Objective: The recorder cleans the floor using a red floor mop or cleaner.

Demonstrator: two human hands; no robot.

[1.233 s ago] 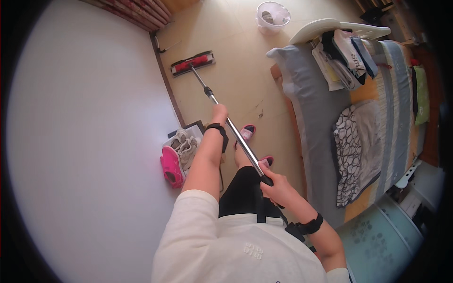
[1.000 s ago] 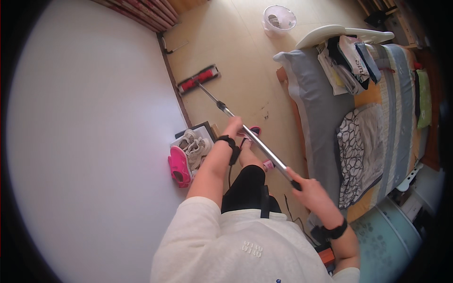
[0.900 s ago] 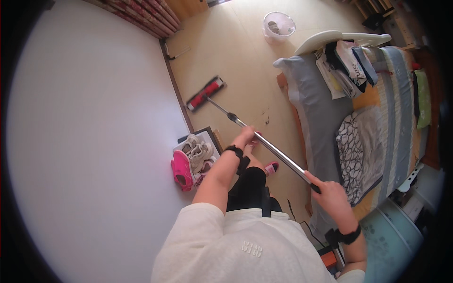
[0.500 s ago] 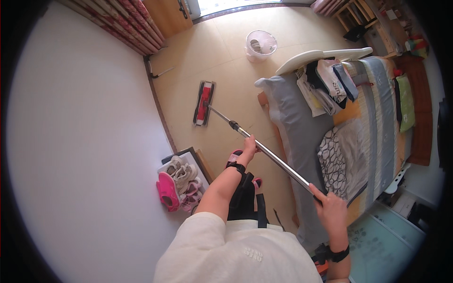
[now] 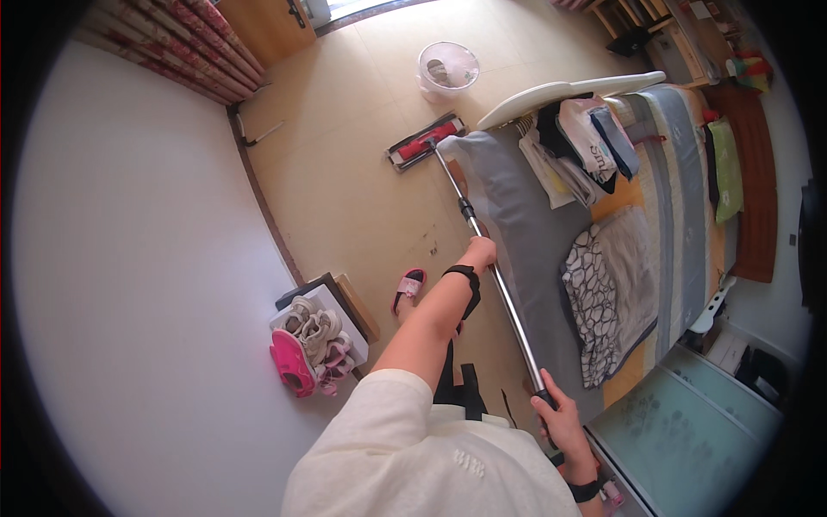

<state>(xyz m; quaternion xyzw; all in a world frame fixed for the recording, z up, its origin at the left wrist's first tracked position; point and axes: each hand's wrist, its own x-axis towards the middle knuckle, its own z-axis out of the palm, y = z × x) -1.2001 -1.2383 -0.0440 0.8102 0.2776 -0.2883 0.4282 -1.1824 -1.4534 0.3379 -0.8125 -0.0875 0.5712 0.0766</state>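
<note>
A flat mop (image 5: 508, 314) with a silver telescopic pole slants across the view. Its red and white mop head (image 5: 424, 142) lies on the tiled floor by the far left corner of the bed. My left hand (image 5: 483, 252) is closed round the middle of the pole, just below its black joint. Lower down, my right hand (image 5: 560, 418) grips the black handle end, close to my body. Both wrists wear black bands.
The bed (image 5: 551, 224) runs along the right, with folded clothes (image 5: 586, 146) on it. A pale waste bin (image 5: 448, 73) stands beyond the mop head. Shoes (image 5: 319, 332) fill a box by the left wall. A floral curtain (image 5: 181, 47) hangs far left; dark marks show on the floor.
The mop head has swung right and farther away, turning from upright to slanted beside the bed corner. My left hand has shifted right, and my right hand has come down and left.
</note>
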